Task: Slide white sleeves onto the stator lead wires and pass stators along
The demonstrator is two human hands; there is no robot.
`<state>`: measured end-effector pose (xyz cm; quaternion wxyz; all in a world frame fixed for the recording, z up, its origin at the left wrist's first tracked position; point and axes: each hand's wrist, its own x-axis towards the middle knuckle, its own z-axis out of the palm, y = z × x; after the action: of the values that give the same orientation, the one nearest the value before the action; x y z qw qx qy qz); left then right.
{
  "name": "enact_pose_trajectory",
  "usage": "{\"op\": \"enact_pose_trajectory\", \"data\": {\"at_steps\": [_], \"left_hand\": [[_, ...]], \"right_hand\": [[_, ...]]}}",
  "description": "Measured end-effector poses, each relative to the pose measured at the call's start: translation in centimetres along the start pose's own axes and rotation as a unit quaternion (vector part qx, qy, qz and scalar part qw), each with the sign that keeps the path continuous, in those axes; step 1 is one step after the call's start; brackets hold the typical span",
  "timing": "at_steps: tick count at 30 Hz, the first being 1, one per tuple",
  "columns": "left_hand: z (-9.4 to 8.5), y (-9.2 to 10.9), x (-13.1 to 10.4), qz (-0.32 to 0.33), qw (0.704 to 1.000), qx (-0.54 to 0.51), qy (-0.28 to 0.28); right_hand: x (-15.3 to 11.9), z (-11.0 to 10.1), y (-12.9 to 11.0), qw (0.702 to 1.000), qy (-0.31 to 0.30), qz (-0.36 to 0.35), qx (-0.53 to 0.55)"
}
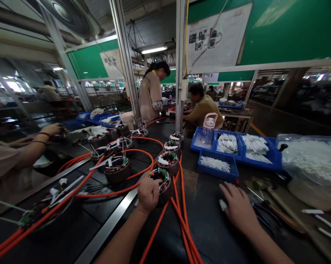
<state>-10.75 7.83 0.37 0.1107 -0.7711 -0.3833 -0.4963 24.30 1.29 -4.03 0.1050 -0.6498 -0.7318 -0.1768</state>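
Note:
My left hand [149, 194] is closed on the near rim of a motor stator [165, 189], a dark round ring with green, red and white wiring inside. Orange cables [179, 205] run beside and below it toward me. My right hand [238, 207] rests low over the black tabletop, fingers stretched out and apart. A small white piece [223, 205] shows by its thumb; whether it is gripped or worn I cannot make out. Close to that hand lie dark-handled pliers [267, 216] and a screwdriver [284, 218]. More stators [168, 161] stand in a row behind the held one.
Blue bins [217, 165] of white sleeves stand at the back right, beside a large plastic bag [313, 172] of white pieces. A metal strip [110, 227] crosses the table. Left of it are several stators [117, 170] and a co-worker's arm [40, 141]. Other people work beyond the posts.

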Motion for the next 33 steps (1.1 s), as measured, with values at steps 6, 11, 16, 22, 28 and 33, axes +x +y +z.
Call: {"op": "enact_pose_trajectory", "data": {"at_steps": [6,11,16,22,28,33], "left_hand": [[0.2,-0.1,-0.2,0.005,1.000,0.008,0.020],[0.4,-0.2,-0.4,-0.002,1.000,0.017,0.020],[0.8,-0.2,-0.6,-0.020,0.999,0.030,0.018],[0.9,0.2,-0.6,-0.035,0.998,0.041,0.019],[0.9,0.6,-0.4,-0.043,0.998,0.042,0.026],[0.9,1.0,-0.5,-0.051,0.997,0.042,0.030]], "right_hand": [[0.2,1.4,-3.1,0.984,-0.068,-0.037,0.159],[0.0,1.5,-1.9,0.987,-0.054,-0.037,0.145],[-0.2,1.2,0.3,0.996,-0.012,0.089,0.019],[-0.8,0.7,-0.1,0.998,0.003,0.018,0.061],[-1.4,0.5,-2.2,0.981,-0.093,-0.067,0.158],[-1.3,0.9,-1.5,0.976,-0.108,-0.070,0.173]]}}
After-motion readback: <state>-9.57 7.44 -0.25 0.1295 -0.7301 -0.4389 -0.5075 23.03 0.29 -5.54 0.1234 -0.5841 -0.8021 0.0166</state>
